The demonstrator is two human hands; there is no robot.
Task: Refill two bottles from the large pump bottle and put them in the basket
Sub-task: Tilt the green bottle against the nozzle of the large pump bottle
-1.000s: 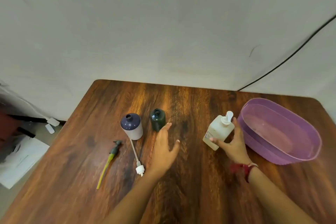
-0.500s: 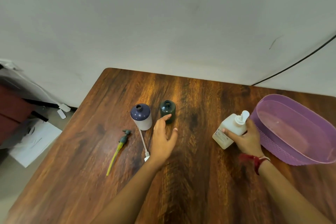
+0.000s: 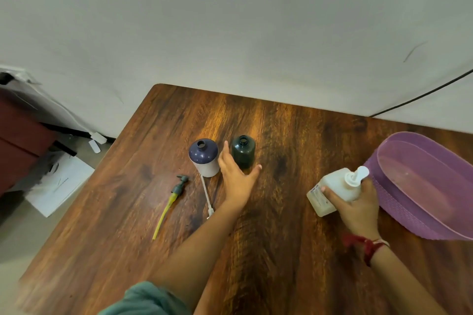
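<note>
Basket (image 3: pixel 399 202) — right end cut off at edge.
</note>
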